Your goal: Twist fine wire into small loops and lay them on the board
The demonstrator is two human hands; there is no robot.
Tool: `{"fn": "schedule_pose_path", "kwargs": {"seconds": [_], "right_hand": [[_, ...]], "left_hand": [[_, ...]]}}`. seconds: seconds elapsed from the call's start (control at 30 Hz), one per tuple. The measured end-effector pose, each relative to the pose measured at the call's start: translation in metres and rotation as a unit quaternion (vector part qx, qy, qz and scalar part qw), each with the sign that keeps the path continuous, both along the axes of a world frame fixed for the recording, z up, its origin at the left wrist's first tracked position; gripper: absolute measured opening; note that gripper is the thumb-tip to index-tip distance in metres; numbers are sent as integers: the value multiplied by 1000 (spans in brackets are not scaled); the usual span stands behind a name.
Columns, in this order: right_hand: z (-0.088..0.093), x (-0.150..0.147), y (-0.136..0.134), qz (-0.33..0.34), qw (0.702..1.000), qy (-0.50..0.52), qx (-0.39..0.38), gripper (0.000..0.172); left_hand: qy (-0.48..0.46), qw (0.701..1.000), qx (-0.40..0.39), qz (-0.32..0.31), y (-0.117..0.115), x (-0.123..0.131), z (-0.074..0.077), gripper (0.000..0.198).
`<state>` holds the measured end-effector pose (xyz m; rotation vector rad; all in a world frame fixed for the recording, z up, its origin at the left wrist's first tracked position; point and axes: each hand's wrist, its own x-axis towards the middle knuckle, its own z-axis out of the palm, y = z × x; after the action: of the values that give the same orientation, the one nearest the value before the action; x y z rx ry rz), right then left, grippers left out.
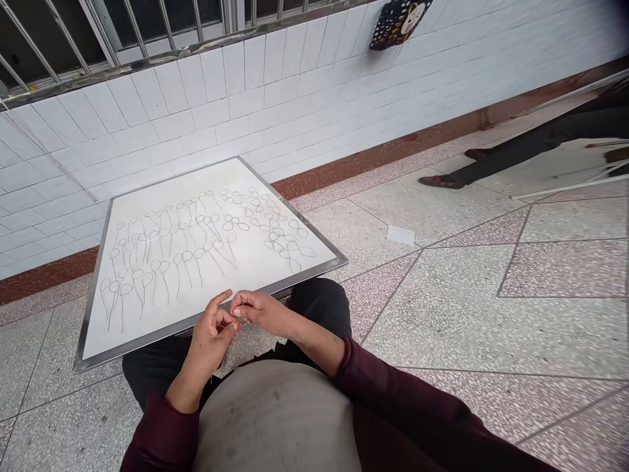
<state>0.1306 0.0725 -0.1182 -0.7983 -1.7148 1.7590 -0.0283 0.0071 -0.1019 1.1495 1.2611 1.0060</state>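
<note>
Close together at the near edge of the white board (167, 314), my two hands pinch a thin wire that is hard to make out. The fingertips of my left hand (211, 331) are pressed together on it, with the index finger raised. My right hand (260, 311) meets them from the right, thumb and fingers closed on the same fine piece. Rows of wire loops with long tails (162, 267) lie on the left and middle of the board. Several wire pieces with rounded loops and no long tails (278, 246) lie on its right part.
The board has a grey metal rim and stands over my knees, against a white tiled wall (196, 124). A white paper piece (400, 235) lies on the floor. Another person's legs (515, 151) stretch in at the right. A dotted bag (398, 25) hangs on the wall.
</note>
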Motion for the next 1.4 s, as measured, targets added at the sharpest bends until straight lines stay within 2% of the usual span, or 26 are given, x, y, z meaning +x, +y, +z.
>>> {"fn": "schedule_pose_path", "kwargs": {"seconds": [0.17, 0.47, 1.17, 1.4], "right_hand": [[-3, 1, 1, 5, 1000, -7, 10, 18], [3, 7, 1, -8, 999, -33, 10, 21], [7, 36, 19, -117, 993, -6, 11, 23], [10, 54, 30, -159, 987, -9, 14, 25]], "left_hand": [[46, 999, 9, -15, -5, 1, 5, 66], [103, 993, 29, -51, -9, 1, 13, 64], [9, 999, -31, -38, -26, -15, 5, 66], [57, 994, -26, -86, -33, -19, -1, 62]]}}
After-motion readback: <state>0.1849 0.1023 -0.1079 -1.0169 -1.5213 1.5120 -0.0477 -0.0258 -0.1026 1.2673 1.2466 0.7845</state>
